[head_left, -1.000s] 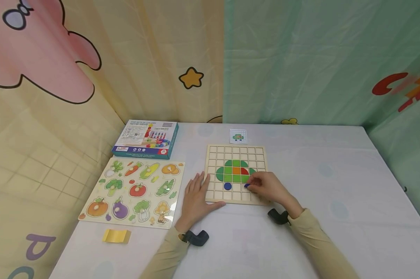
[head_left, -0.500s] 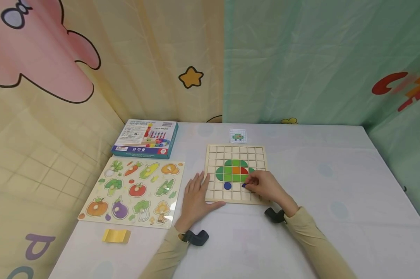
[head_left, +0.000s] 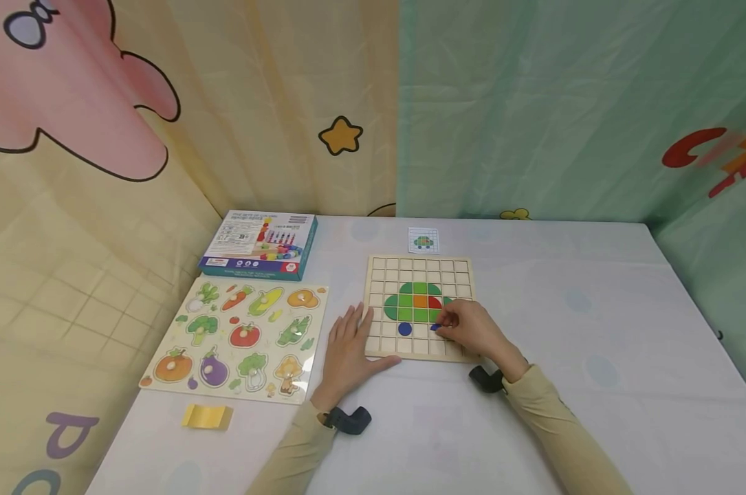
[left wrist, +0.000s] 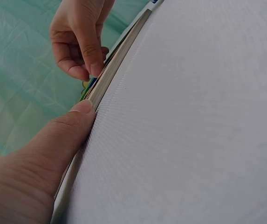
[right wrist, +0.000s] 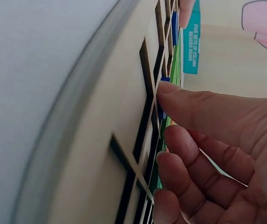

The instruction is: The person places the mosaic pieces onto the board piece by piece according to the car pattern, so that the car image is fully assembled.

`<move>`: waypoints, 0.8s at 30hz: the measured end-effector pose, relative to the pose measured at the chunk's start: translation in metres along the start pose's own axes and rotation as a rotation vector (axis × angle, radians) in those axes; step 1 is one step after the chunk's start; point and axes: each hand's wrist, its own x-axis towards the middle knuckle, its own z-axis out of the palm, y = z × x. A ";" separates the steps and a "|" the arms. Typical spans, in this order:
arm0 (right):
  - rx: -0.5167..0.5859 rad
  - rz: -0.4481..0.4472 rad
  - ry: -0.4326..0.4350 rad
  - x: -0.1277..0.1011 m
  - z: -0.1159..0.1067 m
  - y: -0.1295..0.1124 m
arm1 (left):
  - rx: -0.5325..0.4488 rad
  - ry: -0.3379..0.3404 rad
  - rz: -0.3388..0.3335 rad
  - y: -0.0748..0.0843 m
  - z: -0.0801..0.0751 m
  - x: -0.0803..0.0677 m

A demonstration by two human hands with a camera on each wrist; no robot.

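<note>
A wooden grid board (head_left: pixel 379 269) lies on the white table and carries a picture made of green, orange and red tiles (head_left: pixel 419 302), with a blue round tile (head_left: pixel 404 329) one row below. My right hand (head_left: pixel 442 328) pinches a small blue piece (head_left: pixel 435 328) at a cell in that same lower row. In the right wrist view the thumb (right wrist: pixel 189 105) and fingers close round the blue piece (right wrist: pixel 162 113) at the grid. My left hand (head_left: pixel 350 338) rests flat against the board's left edge, and its thumb (left wrist: pixel 75 123) touches the rim.
A vegetable peg puzzle (head_left: pixel 236 337) lies left of the board, with a blue toy box (head_left: pixel 260 245) behind it. A small pattern card (head_left: pixel 423 241) sits beyond the board, and a yellow piece (head_left: pixel 207 417) near the front left. Curtains close in the back and sides.
My right hand has edged slightly left with the blue piece over the lower row. The left hand and the board have stayed put.
</note>
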 end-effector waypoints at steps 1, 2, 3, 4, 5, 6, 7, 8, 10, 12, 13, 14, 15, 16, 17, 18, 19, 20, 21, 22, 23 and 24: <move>0.002 0.005 -0.001 0.000 0.000 0.000 | -0.001 -0.002 -0.002 0.000 0.000 0.000; 0.002 0.008 -0.003 -0.001 0.000 0.000 | -0.002 -0.002 -0.003 0.000 0.000 0.000; -0.002 0.011 -0.002 -0.002 -0.001 0.000 | -0.002 -0.005 -0.005 0.000 0.000 0.000; -0.005 0.013 -0.001 -0.003 -0.002 0.001 | 0.000 -0.008 -0.005 0.000 0.000 0.000; -0.011 0.015 0.002 -0.005 -0.003 0.001 | 0.001 -0.012 -0.007 0.000 0.000 0.000; -0.016 0.018 0.006 -0.007 -0.005 0.002 | 0.001 -0.012 -0.007 0.000 0.000 0.000; -0.021 0.023 0.012 -0.010 -0.007 0.002 | 0.003 -0.012 -0.006 0.000 0.000 0.000; -0.026 0.026 0.019 -0.014 -0.010 0.003 | 0.003 -0.012 -0.005 0.000 0.000 0.000; -0.025 0.040 0.034 -0.021 -0.016 0.006 | 0.002 -0.010 -0.002 0.000 0.000 0.000; -0.024 0.061 0.051 -0.030 -0.024 0.010 | 0.001 -0.005 0.000 0.000 0.001 0.000; -0.027 0.069 0.060 -0.035 -0.028 0.014 | 0.000 -0.006 0.000 0.000 0.001 0.000; -0.031 0.074 0.068 -0.040 -0.032 0.018 | -0.002 -0.007 -0.001 0.000 0.000 0.000; -0.036 0.082 0.076 -0.044 -0.036 0.022 | -0.004 -0.007 -0.001 0.000 0.000 0.000; -0.042 0.091 0.081 -0.049 -0.039 0.025 | -0.004 -0.008 -0.001 0.000 0.000 0.000; -0.050 0.096 0.081 -0.053 -0.043 0.030 | -0.004 -0.007 -0.001 0.000 0.000 0.000; -0.059 0.100 0.078 -0.058 -0.047 0.034 | -0.005 -0.009 -0.001 0.000 0.000 0.000; -0.065 0.103 0.070 -0.062 -0.051 0.037 | -0.007 -0.008 -0.002 0.001 -0.001 0.000; -0.067 0.107 0.059 -0.067 -0.054 0.041 | -0.007 -0.008 -0.001 0.001 -0.001 0.000; -0.071 0.111 0.045 -0.071 -0.057 0.044 | -0.009 -0.007 -0.002 0.001 -0.002 0.000; -0.075 0.112 0.027 -0.075 -0.059 0.048 | -0.009 -0.007 -0.003 0.001 -0.002 0.000; -0.071 0.111 0.003 -0.078 -0.061 0.051 | -0.009 -0.008 -0.005 0.001 -0.002 0.000; -0.062 0.107 -0.021 -0.082 -0.063 0.055 | -0.008 -0.010 -0.007 0.001 -0.002 0.000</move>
